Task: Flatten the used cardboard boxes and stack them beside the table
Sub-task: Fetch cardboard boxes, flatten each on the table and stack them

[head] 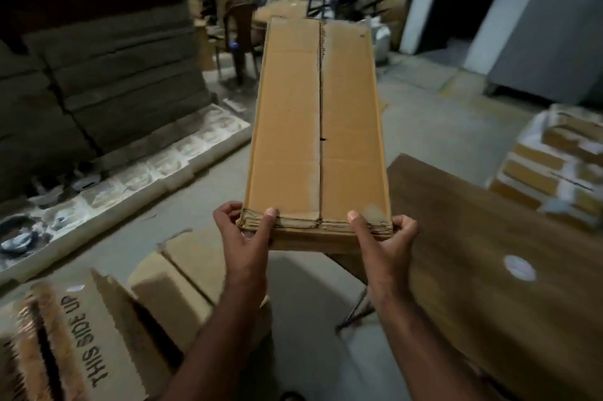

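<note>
Two hands carry the load here: your left hand (243, 231) and right hand (385, 232) each clamp a near corner of the bundle of flattened boxes (318, 126), thumb on top and the other fingers curled under the stacked edges. You are gripping at the corners, it seems, because the bundle is long and made of several loose sheets; a pinch at both ends of the near edge keeps the layers squeezed together and stops the far end from swinging sideways. The seam of the top sheet runs straight away from you, between your thumbs, so the weight looks evenly split.

The bundle reaches out from your hands, held in the air roughly level, with its far end well beyond you over the floor (434, 126). Its right edge passes just beside the corner of the wooden counter (489, 253), which sits to your right and lower down; whether the cardboard touches that corner I cannot tell.

Down to your left stand unflattened cartons, one printed box (75, 335) marked THIS SIDE UP and an open box (182, 273) nearer your left forearm. Judging by that, some flattening remains, and this bundle has yet to be set down next to the counter.
</note>
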